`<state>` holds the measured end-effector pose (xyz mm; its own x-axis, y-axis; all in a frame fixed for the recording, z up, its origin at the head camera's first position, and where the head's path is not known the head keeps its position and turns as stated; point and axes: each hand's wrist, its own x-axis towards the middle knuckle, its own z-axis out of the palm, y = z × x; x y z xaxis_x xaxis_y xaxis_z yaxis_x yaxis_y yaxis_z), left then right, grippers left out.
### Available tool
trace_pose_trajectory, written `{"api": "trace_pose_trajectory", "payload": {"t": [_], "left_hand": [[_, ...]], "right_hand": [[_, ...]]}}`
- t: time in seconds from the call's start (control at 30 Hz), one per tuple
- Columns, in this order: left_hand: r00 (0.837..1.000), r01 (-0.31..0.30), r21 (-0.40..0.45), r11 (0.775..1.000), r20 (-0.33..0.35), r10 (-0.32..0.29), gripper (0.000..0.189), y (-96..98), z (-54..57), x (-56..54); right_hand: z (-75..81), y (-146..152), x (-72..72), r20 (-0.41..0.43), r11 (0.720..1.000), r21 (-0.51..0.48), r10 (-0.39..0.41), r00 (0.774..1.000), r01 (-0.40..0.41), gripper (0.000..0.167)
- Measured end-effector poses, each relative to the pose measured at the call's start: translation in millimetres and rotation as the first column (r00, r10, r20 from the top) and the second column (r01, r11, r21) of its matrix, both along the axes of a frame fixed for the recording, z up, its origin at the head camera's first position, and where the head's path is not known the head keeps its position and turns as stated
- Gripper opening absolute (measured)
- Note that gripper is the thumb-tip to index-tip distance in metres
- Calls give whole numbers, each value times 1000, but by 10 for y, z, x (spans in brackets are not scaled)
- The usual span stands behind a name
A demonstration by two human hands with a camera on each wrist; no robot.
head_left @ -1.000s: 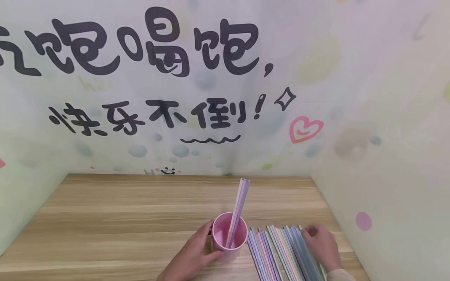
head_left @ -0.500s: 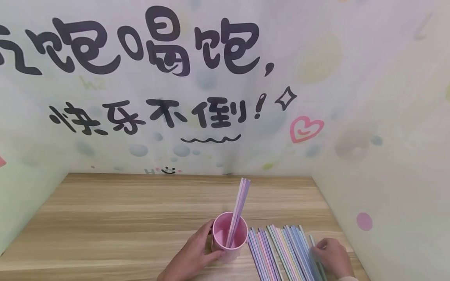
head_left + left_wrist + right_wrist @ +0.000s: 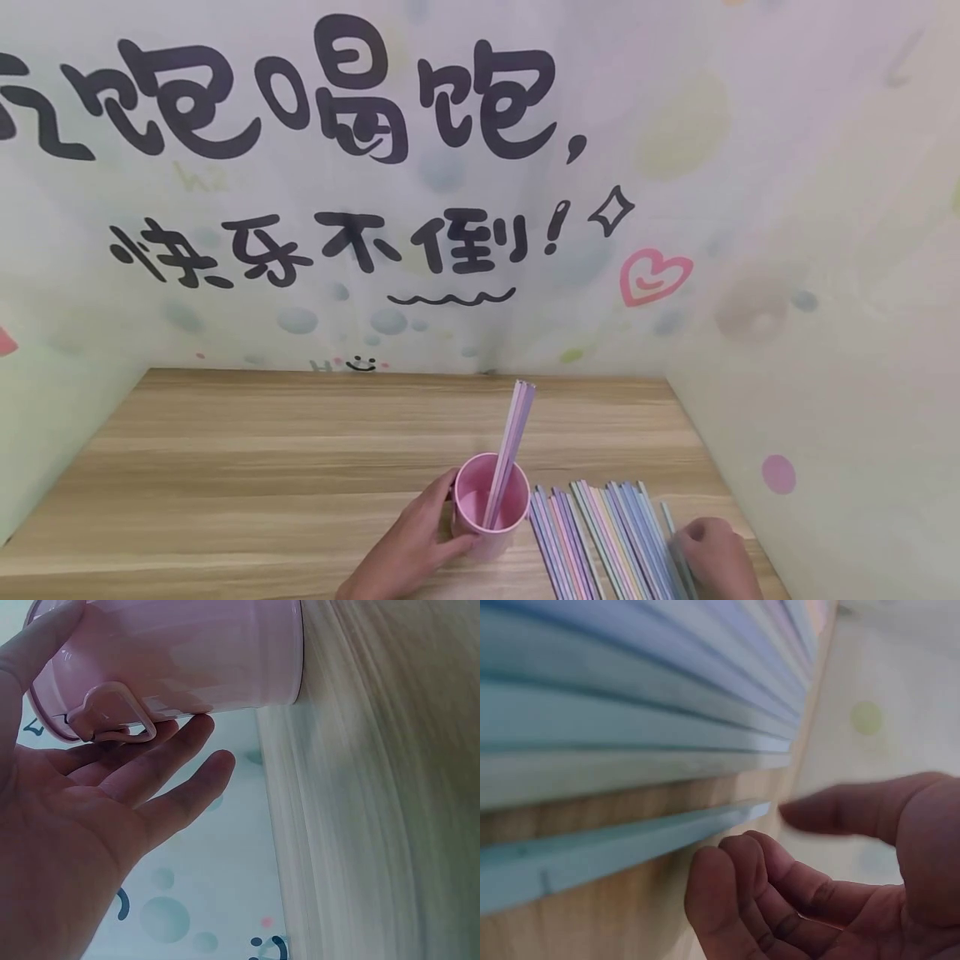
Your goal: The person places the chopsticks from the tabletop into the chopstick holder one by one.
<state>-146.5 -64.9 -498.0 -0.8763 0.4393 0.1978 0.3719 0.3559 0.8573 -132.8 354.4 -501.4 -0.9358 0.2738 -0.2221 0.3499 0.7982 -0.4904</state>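
My left hand holds a pink cup round its side, thumb at the near rim. The left wrist view shows a small loop handle by the fingers. A few slim pastel sticks lean upright inside the cup. Right of it lies a row of similar straight-sided sticks. One teal stick lies apart at the row's right side. Beside its end is my right hand, fingers loosely curled and thumb apart, with nothing pinched between them.
The wood-grain table stretches left and behind the cup. A white printed wall closes off the back, and another wall stands close to the right of my right hand.
My right hand has moved right and toward me from the row's edge. The teal stick now lies apart from the others. My left hand and the cup stay in place.
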Motion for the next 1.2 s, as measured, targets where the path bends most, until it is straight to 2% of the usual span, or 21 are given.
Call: {"api": "trace_pose_trajectory", "payload": {"t": [0.17, 0.47, 0.67, 0.8, 1.0, 1.2], "left_hand": [[999, -19, -24, 1000, -36, 18, 78, -2, -6, 9], [1000, -10, -23, 1000, 10, 10, 81, 14, 15, -10], [1000, -8, -16, 1000, 1, 8, 82, 20, 21, -12], [1000, -8, -18, 1000, 2, 8, 82, 20, 19, -10], [1000, 0, -7, 1000, 12, 0, 82, 15, 13, -8], [1000, 3, 1, 1000, 14, -3, 81, 11, 17, -8]], "right_hand": [[-1, -34, -14, -34, 999, 31, 33, 999, -32, 21], [-31, -38, -4, -46, 998, 59, 28, 999, -26, 15], [-37, -25, -15, -60, 994, 100, 51, 997, -45, 15], [-19, -4, -1, -60, 995, 87, 60, 996, -55, 15], [100, -20, -34, -75, 997, 63, 44, 996, -39, 15], [292, -158, -109, -189, 994, 86, 79, 979, -64, 20]]}}
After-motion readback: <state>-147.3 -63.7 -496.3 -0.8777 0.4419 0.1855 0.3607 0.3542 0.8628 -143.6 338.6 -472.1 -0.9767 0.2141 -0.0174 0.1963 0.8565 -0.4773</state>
